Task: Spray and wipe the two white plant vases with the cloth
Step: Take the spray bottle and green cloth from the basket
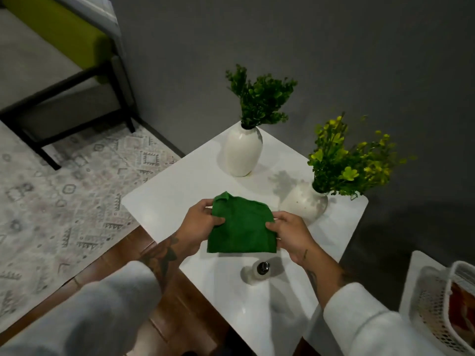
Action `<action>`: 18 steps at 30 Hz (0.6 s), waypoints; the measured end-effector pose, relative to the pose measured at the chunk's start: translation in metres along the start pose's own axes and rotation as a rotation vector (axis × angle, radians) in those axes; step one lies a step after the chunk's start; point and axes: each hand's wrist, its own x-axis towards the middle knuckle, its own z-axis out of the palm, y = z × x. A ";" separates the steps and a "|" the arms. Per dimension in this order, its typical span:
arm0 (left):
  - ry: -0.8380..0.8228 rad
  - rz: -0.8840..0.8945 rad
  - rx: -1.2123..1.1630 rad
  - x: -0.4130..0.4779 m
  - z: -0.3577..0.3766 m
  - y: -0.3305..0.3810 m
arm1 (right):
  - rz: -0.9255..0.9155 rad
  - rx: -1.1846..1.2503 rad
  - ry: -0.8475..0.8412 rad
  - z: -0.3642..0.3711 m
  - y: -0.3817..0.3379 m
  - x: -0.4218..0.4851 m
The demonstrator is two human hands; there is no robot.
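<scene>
Both hands hold a green cloth (241, 227) stretched between them above the white tabletop (164, 199). The left hand (203, 222) pinches the cloth's left edge, thumb on top and fingers curled beneath, and the right hand (288, 233) grips the right edge in the same way, so the folded cloth hangs flat, facing the camera. Behind the cloth stand the two white vases. The taller vase (243, 150) sits upright near the far corner of the tabletop and carries dark green foliage (259, 98). The rounder vase (305, 201) stands near the right edge, just beyond the right hand, with yellow-green sprigs (347, 160) leaning to the right. A small spray bottle (258, 272) with a dark cap stands on the tabletop just below the cloth, between the two forearms. Pale sleeves (108, 312) cover both arms. A white mesh basket (444, 312) sits at the lower right, and a patterned rug (51, 201) lies on the floor to the left.
</scene>
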 end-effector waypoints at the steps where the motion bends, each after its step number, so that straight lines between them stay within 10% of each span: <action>1: 0.019 -0.012 0.034 0.004 -0.001 -0.008 | 0.021 -0.015 -0.004 0.000 0.009 0.007; 18: -0.087 0.241 0.996 0.048 -0.006 -0.040 | 0.093 -0.063 0.016 -0.039 0.055 0.006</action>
